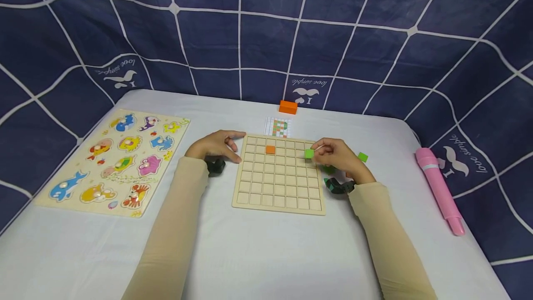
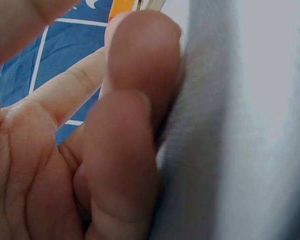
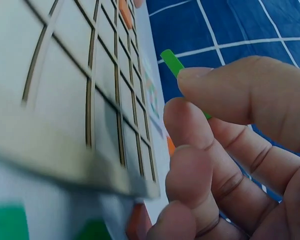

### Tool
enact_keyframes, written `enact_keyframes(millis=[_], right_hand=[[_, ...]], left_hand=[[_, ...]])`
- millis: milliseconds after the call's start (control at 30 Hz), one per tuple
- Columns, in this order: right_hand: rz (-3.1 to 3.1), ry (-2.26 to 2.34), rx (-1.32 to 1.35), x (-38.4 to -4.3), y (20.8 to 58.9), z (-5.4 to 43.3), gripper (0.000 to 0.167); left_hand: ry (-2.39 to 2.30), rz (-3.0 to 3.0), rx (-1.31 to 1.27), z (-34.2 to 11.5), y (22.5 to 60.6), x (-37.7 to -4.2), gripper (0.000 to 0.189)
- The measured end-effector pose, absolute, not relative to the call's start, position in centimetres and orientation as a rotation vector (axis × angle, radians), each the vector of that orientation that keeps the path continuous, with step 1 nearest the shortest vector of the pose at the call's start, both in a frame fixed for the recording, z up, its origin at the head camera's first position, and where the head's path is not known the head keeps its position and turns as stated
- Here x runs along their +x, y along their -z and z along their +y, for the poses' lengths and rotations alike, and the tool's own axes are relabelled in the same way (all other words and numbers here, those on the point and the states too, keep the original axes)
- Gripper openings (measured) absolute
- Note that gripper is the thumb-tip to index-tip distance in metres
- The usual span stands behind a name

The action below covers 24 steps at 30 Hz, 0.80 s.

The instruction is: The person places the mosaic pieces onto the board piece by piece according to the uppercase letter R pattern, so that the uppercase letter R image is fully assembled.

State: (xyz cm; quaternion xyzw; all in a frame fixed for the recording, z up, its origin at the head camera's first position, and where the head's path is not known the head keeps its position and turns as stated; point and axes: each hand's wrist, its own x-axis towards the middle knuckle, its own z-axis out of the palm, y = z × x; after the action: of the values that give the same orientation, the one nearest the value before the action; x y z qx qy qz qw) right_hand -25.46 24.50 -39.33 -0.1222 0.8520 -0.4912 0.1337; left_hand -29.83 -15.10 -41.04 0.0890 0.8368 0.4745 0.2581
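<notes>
A wooden grid board (image 1: 276,209) lies on the white table, with an orange square tile (image 1: 270,150) in one of its upper cells. My left hand (image 1: 214,145) is at the board's upper left corner, index finger stretched to the corner and thumb at the left edge. Above the upper right cells, my right hand (image 1: 336,155) pinches a green square tile (image 1: 309,153). The right wrist view has this green tile (image 3: 171,62) jutting tilted past the fingertips. A loose green tile (image 1: 362,157) lies beyond the right hand; another (image 1: 329,169) is partly hidden beneath it.
Behind the board lie a printed pattern card (image 1: 280,127) and an orange block (image 1: 288,107). A sea-animal peg puzzle (image 1: 141,161) covers the left side. A pink stick-shaped object (image 1: 441,191) lies far right. Dark blue checked cloth (image 1: 266,36) hangs around the table.
</notes>
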Motion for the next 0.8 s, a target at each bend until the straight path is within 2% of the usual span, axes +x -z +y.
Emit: enact_keyframes(millis=[800], right_hand=[[2.412, 1.434, -0.222, -27.4, 39.6, 19.2, 0.032]], left_hand=[[-1.321, 2.246, 0.231, -15.1, 41.2, -29.8, 0.102]])
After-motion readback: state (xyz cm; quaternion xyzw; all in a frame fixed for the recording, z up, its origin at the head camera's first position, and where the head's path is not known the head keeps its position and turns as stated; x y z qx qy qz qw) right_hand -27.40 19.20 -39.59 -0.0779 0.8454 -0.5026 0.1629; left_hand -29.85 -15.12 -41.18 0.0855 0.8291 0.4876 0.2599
